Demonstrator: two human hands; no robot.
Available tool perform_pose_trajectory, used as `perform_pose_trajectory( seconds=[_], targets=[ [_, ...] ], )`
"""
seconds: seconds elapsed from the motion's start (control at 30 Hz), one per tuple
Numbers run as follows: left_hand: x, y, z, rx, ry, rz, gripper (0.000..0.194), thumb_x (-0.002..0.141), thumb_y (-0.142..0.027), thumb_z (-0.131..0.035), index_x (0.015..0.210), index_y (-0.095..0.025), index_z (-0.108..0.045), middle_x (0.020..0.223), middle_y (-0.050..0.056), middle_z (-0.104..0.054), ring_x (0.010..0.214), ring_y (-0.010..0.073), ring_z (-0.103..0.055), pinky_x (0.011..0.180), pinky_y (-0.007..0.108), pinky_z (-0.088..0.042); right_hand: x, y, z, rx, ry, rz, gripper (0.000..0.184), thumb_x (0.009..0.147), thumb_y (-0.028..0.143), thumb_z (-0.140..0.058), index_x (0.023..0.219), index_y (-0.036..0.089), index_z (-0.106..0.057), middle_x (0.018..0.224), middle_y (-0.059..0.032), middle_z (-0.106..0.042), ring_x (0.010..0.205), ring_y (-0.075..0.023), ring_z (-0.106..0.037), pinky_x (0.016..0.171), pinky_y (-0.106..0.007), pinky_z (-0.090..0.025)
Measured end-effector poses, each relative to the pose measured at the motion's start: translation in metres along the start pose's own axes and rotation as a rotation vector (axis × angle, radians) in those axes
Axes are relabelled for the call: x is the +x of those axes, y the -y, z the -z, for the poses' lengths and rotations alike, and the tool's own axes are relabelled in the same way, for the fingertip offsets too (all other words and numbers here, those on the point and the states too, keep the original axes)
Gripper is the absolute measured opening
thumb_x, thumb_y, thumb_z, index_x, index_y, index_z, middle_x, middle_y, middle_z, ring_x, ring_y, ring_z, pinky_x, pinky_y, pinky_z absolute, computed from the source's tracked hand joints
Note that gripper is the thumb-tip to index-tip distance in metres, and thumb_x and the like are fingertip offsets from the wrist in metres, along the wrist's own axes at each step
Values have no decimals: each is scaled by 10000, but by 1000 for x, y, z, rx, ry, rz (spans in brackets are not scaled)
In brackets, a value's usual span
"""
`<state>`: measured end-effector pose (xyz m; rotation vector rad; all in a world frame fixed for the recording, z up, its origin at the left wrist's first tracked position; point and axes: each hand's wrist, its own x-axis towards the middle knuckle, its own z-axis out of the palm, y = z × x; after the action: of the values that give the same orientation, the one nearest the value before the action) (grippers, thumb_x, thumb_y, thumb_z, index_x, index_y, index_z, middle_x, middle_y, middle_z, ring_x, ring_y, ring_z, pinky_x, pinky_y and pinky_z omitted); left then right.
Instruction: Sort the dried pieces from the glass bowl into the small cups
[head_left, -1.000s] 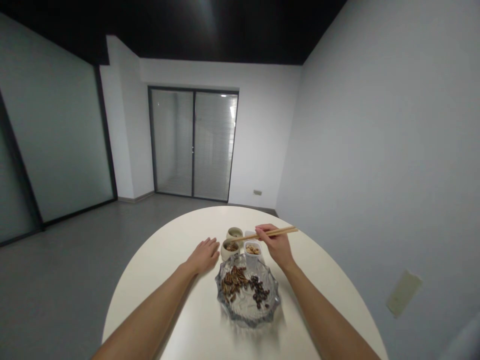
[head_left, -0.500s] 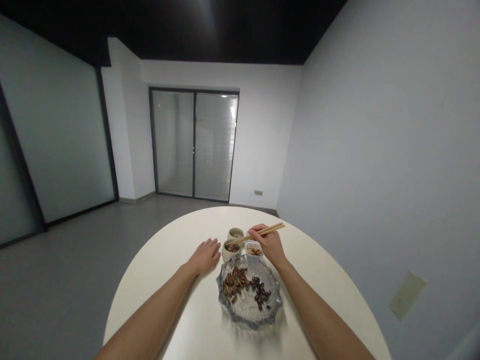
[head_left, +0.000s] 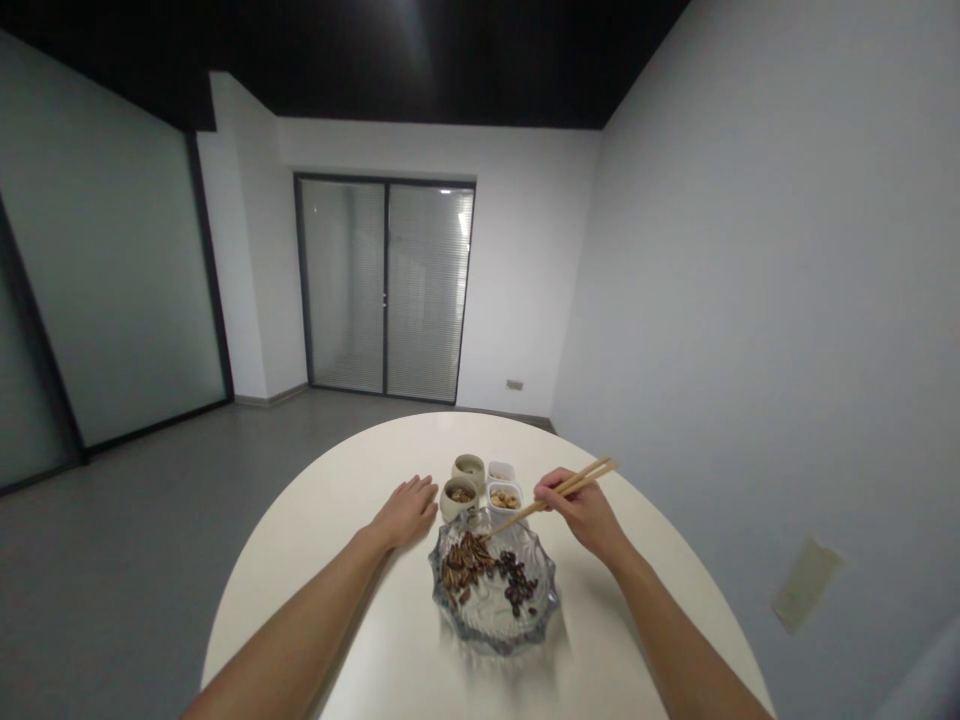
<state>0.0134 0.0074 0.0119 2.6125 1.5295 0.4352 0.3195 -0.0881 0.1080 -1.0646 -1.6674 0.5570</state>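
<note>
My right hand (head_left: pixel 581 508) grips a pair of wooden chopsticks (head_left: pixel 577 482). Their tips reach down over the far side of a scalloped glass bowl (head_left: pixel 495 632), close to a pile of slim brown pieces (head_left: pixel 469 562). Dark round pieces (head_left: pixel 517 582) lie on the bowl's right side. Flat on the table, my left hand (head_left: pixel 409 510) rests with its fingers stretched out, left of a beige cup (head_left: pixel 450 507) with small brown bits inside. Beside that cup, a white square dish (head_left: pixel 504 487) holds pale tan pieces.
Behind the near containers stand a second beige cup (head_left: pixel 469 462) and another white dish (head_left: pixel 501 465). Everything sits on a round cream table (head_left: pixel 337 500). A white wall (head_left: pixel 712 300) rises to the right, and a glass door (head_left: pixel 386 290) is across the room.
My right hand has moved right and toward me. The chopstick tips have gone from the near beige cup to the pile in the glass bowl. My left hand has stayed in place.
</note>
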Motion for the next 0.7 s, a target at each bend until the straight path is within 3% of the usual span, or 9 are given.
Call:
perform_pose_trajectory(
  seconds=[0.23, 0.4, 0.7],
  targets=[
    [1, -1, 0, -7, 5, 7, 471, 983, -377, -334, 1388, -195, -492, 1539, 122, -380, 1436, 312, -306, 1172, 497, -254, -8, 12, 2, -36, 30, -15, 240, 784, 421, -713, 735, 187, -715, 648, -34, -677, 622, -187, -625, 573, -279, -501],
    [-1, -1, 0, -10, 7, 6, 467, 989, -380, -330, 1392, -203, -485, 1546, 112, -372, 1442, 307, -295, 1175, 489, -252, -8, 6, -5, -65, 19, -2, 236, 789, 411, -710, 714, 187, -713, 617, -19, -647, 590, -170, -574, 544, -267, -446],
    [-1, -2, 3, -3, 15, 10, 472, 989, -374, -335, 1403, -197, -477, 1549, 112, -369, 1444, 299, -295, 1178, 479, -246, -10, 7, -12, -64, 89, -9, 199, 787, 387, -724, 758, 190, -723, 663, -23, -674, 616, -172, -589, 566, -266, -445]
  ],
)
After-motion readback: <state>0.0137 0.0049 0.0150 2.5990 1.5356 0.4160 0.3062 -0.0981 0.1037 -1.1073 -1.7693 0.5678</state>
